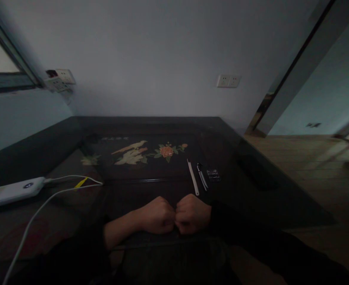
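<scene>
Near the front edge of the dark table [150, 126], my left hand [158, 215] and my right hand [192, 213] are both closed into fists, knuckles side by side and touching. No object shows in either fist. Just beyond my right hand lies a slim white strip [193, 178] with a small hole at its near end. To its right is a narrow silver-and-black tool [202, 177], its kind too dim to tell. A small clear pack [214, 175] with dark contents lies beside that.
A white power bank [16, 192] lies at the left, with a white cable [40, 211] bearing a yellow tag [81, 183]. The tabletop carries a bird-and-flower picture [132, 153]. A wall with sockets [228, 81] stands behind; wooden floor [305, 158] is to the right.
</scene>
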`<action>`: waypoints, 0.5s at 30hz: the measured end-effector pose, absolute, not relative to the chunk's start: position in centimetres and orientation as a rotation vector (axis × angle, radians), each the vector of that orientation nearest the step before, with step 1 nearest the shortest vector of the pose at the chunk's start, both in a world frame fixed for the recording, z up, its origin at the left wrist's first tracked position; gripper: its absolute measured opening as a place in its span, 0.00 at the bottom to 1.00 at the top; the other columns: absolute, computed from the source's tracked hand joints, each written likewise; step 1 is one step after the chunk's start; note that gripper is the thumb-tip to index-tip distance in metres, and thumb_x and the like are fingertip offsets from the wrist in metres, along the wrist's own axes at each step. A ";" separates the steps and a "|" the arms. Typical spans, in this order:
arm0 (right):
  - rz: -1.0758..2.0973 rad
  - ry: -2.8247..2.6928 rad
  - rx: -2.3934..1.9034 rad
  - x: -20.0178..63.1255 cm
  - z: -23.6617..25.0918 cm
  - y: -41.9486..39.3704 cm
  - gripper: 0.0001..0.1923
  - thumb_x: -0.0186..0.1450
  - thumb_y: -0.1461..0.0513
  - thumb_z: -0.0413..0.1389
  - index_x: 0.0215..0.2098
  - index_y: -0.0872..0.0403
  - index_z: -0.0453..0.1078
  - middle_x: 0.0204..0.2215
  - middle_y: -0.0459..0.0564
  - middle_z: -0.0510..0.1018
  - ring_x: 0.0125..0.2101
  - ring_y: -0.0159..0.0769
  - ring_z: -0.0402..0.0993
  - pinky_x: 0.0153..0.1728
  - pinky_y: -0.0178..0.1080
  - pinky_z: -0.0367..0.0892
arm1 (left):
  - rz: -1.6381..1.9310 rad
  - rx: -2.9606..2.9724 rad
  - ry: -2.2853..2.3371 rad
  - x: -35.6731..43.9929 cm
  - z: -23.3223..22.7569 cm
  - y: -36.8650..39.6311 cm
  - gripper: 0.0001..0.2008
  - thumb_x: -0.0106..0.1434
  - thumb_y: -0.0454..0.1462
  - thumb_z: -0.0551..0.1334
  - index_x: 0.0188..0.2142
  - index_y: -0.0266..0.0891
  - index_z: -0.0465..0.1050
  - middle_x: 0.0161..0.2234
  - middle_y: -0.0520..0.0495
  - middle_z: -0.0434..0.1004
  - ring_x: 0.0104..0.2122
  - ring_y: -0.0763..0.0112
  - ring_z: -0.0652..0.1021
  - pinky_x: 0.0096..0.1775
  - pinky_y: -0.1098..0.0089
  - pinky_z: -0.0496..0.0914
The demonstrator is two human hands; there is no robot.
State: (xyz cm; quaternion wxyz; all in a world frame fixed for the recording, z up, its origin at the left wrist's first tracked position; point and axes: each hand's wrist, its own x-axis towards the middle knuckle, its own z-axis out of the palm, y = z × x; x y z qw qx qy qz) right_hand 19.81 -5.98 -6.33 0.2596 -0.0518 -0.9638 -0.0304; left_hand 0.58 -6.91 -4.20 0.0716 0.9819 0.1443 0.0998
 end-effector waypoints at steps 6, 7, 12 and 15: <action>-0.075 -2.608 -0.136 19.8 -6.3 -6.0 0.13 0.60 0.62 0.52 0.19 0.52 0.61 0.15 0.43 0.70 0.18 0.30 0.64 0.21 0.37 0.52 | 0.328 2.940 0.435 0.6 -4.2 -6.9 0.09 0.54 0.30 0.60 0.19 0.39 0.64 0.18 0.53 0.70 0.20 0.75 0.70 0.23 0.70 0.60; -0.074 -2.599 -0.136 19.8 -6.3 -6.0 0.13 0.60 0.62 0.52 0.19 0.52 0.61 0.15 0.43 0.70 0.18 0.30 0.64 0.21 0.37 0.52 | 0.328 2.940 0.441 0.6 -4.2 -6.9 0.10 0.53 0.30 0.60 0.19 0.39 0.64 0.18 0.53 0.70 0.20 0.75 0.70 0.23 0.70 0.60; -0.092 -2.603 -0.144 19.8 -6.1 -6.1 0.13 0.61 0.62 0.51 0.19 0.52 0.60 0.14 0.43 0.69 0.18 0.30 0.63 0.20 0.37 0.50 | 0.300 2.943 0.453 0.5 -4.2 -7.0 0.09 0.53 0.30 0.61 0.19 0.39 0.65 0.18 0.53 0.70 0.20 0.75 0.70 0.24 0.70 0.61; -0.106 -2.647 -0.145 19.8 -6.1 -6.1 0.13 0.61 0.61 0.52 0.19 0.52 0.60 0.15 0.43 0.69 0.18 0.30 0.63 0.21 0.37 0.50 | 0.280 2.940 0.453 0.5 -4.4 -6.9 0.09 0.53 0.31 0.61 0.19 0.39 0.65 0.19 0.54 0.71 0.20 0.75 0.70 0.24 0.70 0.61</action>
